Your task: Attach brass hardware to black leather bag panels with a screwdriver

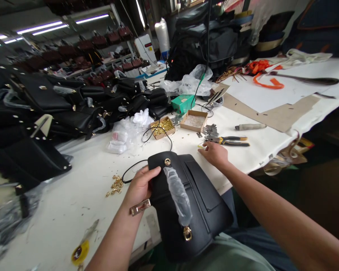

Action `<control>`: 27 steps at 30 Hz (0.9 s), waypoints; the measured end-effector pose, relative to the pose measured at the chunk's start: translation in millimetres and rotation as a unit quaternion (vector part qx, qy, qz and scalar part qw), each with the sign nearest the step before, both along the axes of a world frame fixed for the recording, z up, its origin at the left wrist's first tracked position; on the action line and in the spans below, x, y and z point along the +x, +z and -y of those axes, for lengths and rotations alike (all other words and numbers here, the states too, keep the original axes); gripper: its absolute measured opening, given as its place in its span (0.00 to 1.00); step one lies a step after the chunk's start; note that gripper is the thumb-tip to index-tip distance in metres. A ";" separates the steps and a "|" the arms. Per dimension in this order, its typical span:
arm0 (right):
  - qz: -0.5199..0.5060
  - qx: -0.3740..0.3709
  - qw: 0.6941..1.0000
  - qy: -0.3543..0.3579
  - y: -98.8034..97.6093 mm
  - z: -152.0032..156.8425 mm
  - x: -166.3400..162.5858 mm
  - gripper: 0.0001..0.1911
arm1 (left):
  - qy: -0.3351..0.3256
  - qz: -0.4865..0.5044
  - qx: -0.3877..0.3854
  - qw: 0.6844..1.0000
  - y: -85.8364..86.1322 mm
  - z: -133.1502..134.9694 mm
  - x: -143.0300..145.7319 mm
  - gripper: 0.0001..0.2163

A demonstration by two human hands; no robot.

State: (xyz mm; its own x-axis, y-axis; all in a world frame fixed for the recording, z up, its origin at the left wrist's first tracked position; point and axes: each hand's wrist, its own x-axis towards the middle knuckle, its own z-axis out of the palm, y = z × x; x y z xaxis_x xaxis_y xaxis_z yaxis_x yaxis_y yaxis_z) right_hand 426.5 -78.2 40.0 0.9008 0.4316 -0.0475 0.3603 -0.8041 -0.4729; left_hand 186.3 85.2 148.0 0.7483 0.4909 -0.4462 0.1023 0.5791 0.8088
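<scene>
A black leather handbag [197,203] lies over the table's near edge, its handle wrapped in clear plastic [177,194] between two gold rings. My left hand [141,184] grips the bag's upper left corner, thumb on top. A gold metal clasp plate [140,207] sits under that wrist. My right hand [214,153] rests on the white table [81,188] just beyond the bag, fingers curled over something small and yellowish [200,146] that I cannot make out. Pliers with yellow-black handles [228,140] lie just past that hand.
Two small cardboard boxes, one with gold fittings [163,127] and one pale [194,121], a green box [183,102], loose gold rings [115,185], a knife handle [250,127], plastic bags [124,133]. Black handbags [59,109] are piled at left. Paper patterns [274,94] lie at the right.
</scene>
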 end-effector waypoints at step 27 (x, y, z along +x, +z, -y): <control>0.264 0.226 0.860 0.374 136.3 -0.6 -90.6 0.08 | -0.040 0.118 -0.049 0.991 -4.6 19.9 4.6 0.16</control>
